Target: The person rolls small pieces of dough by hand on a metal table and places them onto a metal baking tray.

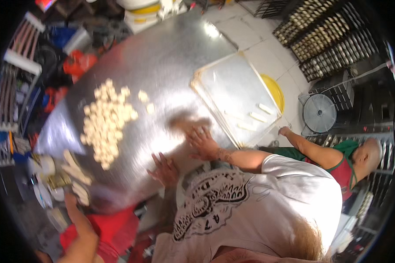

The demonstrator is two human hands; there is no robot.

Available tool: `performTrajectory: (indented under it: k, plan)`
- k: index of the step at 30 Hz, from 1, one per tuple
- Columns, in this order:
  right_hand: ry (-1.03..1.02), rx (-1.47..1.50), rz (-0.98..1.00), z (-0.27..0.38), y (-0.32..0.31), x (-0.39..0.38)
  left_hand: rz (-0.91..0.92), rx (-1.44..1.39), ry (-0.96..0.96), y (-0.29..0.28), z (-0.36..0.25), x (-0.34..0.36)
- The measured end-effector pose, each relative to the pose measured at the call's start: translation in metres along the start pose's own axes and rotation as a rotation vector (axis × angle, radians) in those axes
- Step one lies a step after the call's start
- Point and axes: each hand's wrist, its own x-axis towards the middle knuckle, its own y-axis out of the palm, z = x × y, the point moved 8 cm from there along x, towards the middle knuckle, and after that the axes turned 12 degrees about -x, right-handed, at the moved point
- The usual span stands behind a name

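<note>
My right hand (202,143) is over the steel table (175,57), its fingers spread, next to the near corner of a stack of flat metal trays (232,83). No object shows between its fingers; what may lie under the palm is hidden. My left hand (164,171) is at the table's near edge, fingers apart, holding nothing that I can see. A heap of small pale dough pieces (107,125) covers the left part of the table, with a few loose ones (143,96) to its right. Several pale dough sticks (258,116) lie on the top tray.
A co-worker's hand (71,199) at the lower left is by long dough strips (76,168). Another person in a red and green apron (344,171) stands at the right. Racks of dough rolls (324,37), a round fan (320,113) and a yellow lid-like disc (274,93) are beyond the trays.
</note>
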Motion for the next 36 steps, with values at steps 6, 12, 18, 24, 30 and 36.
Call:
performTrajectory:
  k: [6,12,18,24,30,36]
  plan:
    - [0.163,0.123,-0.304,-0.041,-0.081,0.116,-0.386,-0.072,0.107,-0.07,-0.01,0.129]
    - [0.064,0.08,-0.388,0.014,-0.008,0.028,-0.304,0.231,0.175,0.025,0.032,0.016]
    - [0.135,0.069,-0.543,-0.042,-0.097,0.116,-0.461,0.031,0.166,-0.063,-0.003,0.144]
    - [-0.26,0.195,-0.455,-0.016,-0.059,0.079,-0.23,-0.234,0.256,-0.033,-0.003,0.08]
    - [-0.121,0.233,-0.535,-0.075,-0.022,0.052,0.135,-0.296,0.351,-0.05,0.008,0.034]
    - [-0.033,1.082,-0.328,-0.14,-0.048,-0.101,-0.282,-1.099,-0.125,-0.037,-0.04,-0.019]
